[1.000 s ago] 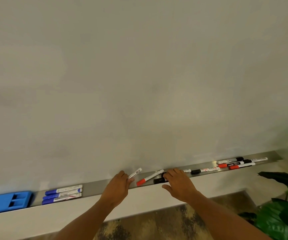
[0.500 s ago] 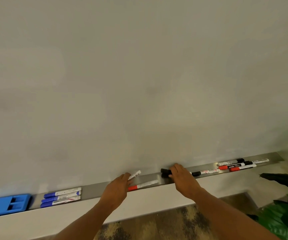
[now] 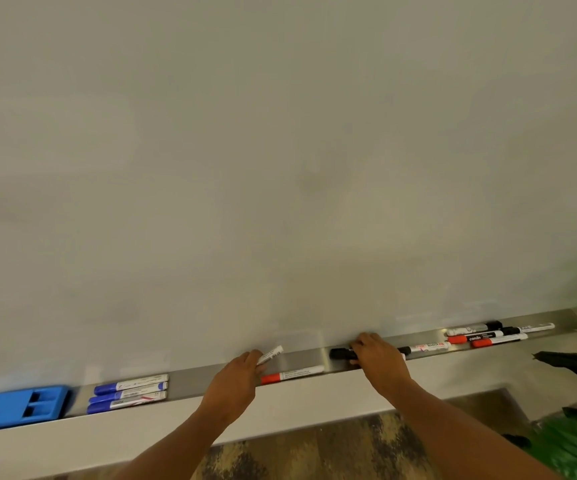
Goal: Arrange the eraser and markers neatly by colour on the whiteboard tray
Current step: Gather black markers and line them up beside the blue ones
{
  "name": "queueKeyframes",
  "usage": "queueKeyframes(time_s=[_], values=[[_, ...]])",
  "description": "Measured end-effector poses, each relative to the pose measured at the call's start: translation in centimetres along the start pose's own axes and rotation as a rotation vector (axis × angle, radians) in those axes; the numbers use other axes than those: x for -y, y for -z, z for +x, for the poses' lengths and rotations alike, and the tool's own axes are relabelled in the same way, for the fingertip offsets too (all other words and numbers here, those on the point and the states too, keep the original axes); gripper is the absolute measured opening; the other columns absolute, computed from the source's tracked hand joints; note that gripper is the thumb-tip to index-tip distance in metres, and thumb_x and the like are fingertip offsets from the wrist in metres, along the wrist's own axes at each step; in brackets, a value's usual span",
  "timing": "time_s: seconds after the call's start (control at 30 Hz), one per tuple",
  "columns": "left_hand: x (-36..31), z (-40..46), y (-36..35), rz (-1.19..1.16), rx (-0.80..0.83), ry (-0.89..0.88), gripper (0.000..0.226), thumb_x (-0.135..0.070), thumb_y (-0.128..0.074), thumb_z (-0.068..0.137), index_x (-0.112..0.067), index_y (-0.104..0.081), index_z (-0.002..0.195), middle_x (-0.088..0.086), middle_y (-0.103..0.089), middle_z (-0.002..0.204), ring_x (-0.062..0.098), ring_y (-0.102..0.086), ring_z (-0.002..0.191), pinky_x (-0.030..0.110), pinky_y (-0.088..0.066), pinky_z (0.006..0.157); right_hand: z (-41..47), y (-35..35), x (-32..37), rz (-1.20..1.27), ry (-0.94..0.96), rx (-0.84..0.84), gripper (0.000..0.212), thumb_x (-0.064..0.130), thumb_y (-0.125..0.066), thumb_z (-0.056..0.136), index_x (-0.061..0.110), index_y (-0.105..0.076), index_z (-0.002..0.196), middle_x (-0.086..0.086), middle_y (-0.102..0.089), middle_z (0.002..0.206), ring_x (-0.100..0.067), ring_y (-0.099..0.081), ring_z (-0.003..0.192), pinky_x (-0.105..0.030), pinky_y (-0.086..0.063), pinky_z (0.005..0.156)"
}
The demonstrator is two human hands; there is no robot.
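Observation:
A metal tray runs under the whiteboard. A blue eraser lies at its left end, with three blue-capped markers stacked beside it. My left hand holds a white marker whose cap end is hidden in the fist. A red-capped marker lies just right of that hand. My right hand is closed on a black-capped marker in the tray. Another marker lies right of it, and a mixed cluster of black and red markers sits at the far right.
The whiteboard fills the view above the tray. A white ledge runs below the tray. A green plant stands at the lower right, near my right forearm. Patterned floor shows below.
The red-capped marker now lies flat nearer my left hand. My right hand has closed on the black-capped marker and shifted slightly up and right. The left hand has kept its white marker.

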State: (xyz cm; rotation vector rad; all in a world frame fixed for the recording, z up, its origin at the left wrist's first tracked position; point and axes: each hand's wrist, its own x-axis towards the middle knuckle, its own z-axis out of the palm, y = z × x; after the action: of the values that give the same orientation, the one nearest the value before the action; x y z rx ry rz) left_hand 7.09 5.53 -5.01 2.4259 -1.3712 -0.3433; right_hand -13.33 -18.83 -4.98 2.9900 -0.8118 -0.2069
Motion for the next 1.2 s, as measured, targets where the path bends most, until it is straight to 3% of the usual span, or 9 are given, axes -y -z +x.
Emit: queueKeyframes(time_s=[0.13,0.23,0.3,0.43,0.63,0.8,0.97,1.1,1.2], values=[[0.3,-0.2,0.2,-0.005,0.001,0.021,0.017,-0.025,-0.048,0.097,-0.024,-0.049,0.114,-0.004,-0.063,0.101,0.009,-0.053,0.071,0.018,-0.045,0.064,-0.1,0.4,0.3,-0.065,0.010,-0.009,0.034,0.014,-0.073,0.080,0.015,-0.060,0.111,-0.004,-0.059,0.112,-0.023,-0.053,0.107,-0.034,-0.052,0.082],[0.5,-0.4,0.6,-0.005,0.002,0.027,0.017,-0.023,-0.049,0.097,-0.023,-0.050,0.114,-0.003,-0.063,0.102,0.009,-0.052,0.072,0.019,-0.046,0.066,-0.4,0.7,0.7,-0.029,0.037,-0.038,0.036,0.017,-0.083,0.068,0.016,-0.065,0.100,-0.004,-0.068,0.097,-0.022,-0.062,0.090,-0.033,-0.055,0.076],[0.8,-0.5,0.8,-0.004,0.006,0.039,0.016,-0.024,-0.048,0.097,-0.024,-0.050,0.113,-0.002,-0.064,0.104,0.009,-0.053,0.073,0.018,-0.044,0.066,-0.6,0.5,1.4,0.076,0.065,-0.043,0.033,0.016,-0.075,0.077,0.017,-0.059,0.106,-0.003,-0.067,0.098,-0.019,-0.062,0.082,-0.031,-0.054,0.076],[1.7,-0.9,1.4,0.008,0.014,0.030,0.027,-0.015,-0.054,0.093,-0.020,-0.053,0.119,0.000,-0.059,0.114,0.012,-0.059,0.087,0.018,-0.047,0.076,-0.2,0.8,3.0,0.166,0.160,-0.028,0.029,0.023,-0.060,0.090,0.021,-0.046,0.116,-0.001,-0.057,0.104,-0.011,-0.053,0.059,-0.025,-0.052,0.057],[3.6,-2.1,1.7,0.088,0.002,0.013,0.053,-0.008,-0.055,0.090,-0.018,-0.040,0.139,0.003,-0.042,0.133,0.017,-0.046,0.114,0.025,-0.044,0.098,1.4,2.3,7.1,0.185,0.346,-0.108,0.028,0.031,-0.055,0.094,0.020,-0.047,0.119,0.000,-0.054,0.106,-0.014,-0.052,0.054,-0.027,-0.051,0.047],[4.8,-3.1,1.4,0.092,0.048,0.008,0.066,0.006,-0.051,0.086,-0.022,-0.034,0.143,0.003,-0.039,0.137,0.020,-0.039,0.122,0.029,-0.040,0.104,2.8,3.2,11.3,0.236,0.442,-0.138,0.042,0.016,-0.067,0.082,0.020,-0.050,0.120,0.000,-0.048,0.114,-0.014,-0.056,0.067,-0.027,-0.056,0.060],[5.9,-3.2,1.4,0.037,0.016,0.045,0.055,0.005,-0.054,0.087,-0.021,-0.045,0.134,0.002,-0.051,0.134,0.018,-0.050,0.119,0.026,-0.040,0.103,3.6,3.3,14.7,0.269,0.467,-0.126,0.061,0.009,-0.075,0.076,0.022,-0.046,0.128,0.000,-0.046,0.116,-0.016,-0.058,0.081,-0.026,-0.057,0.066],[6.6,-3.8,1.3,-0.001,0.017,0.058,0.051,0.003,-0.055,0.088,-0.021,-0.049,0.132,0.005,-0.054,0.134,0.020,-0.054,0.118,0.027,-0.040,0.103,4.0,2.7,16.8,0.328,0.459,-0.123,0.059,0.008,-0.067,0.083,0.023,-0.043,0.135,-0.001,-0.051,0.127,-0.020,-0.054,0.108,-0.037,-0.056,0.083],[7.0,-4.2,0.9,-0.021,0.005,0.066,0.049,0.003,-0.053,0.089,-0.022,-0.051,0.132,0.006,-0.054,0.135,0.021,-0.054,0.119,0.026,-0.040,0.103,4.2,2.2,17.9,0.333,0.442,-0.100,0.054,0.012,-0.066,0.086,0.024,-0.045,0.134,-0.001,-0.056,0.126,-0.021,-0.055,0.110,-0.037,-0.053,0.088]])
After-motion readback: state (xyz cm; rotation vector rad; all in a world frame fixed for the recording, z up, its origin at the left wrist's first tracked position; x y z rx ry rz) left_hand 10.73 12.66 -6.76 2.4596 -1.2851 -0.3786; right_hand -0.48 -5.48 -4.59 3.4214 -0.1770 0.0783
